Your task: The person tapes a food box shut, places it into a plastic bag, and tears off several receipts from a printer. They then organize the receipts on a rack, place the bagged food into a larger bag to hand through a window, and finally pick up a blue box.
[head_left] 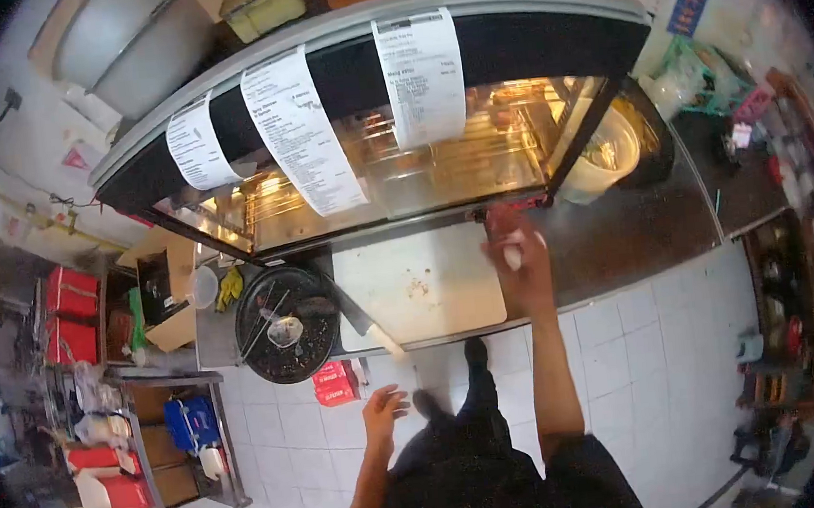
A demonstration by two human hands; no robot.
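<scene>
Snugly in right hand [525, 277], white object [513, 256]

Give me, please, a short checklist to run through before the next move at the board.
1. Right hand grip: holds a small white thing over the board at its right corner; what it is, cannot tell.
2. Left hand free: ok, open, below the counter edge.
3. Knife at rest: ok, flat on the board's left edge, clear of both hands.
4. Board clean: not ok, crumbs near its middle.
5. Tickets legible: cannot tell, print too small.
</scene>
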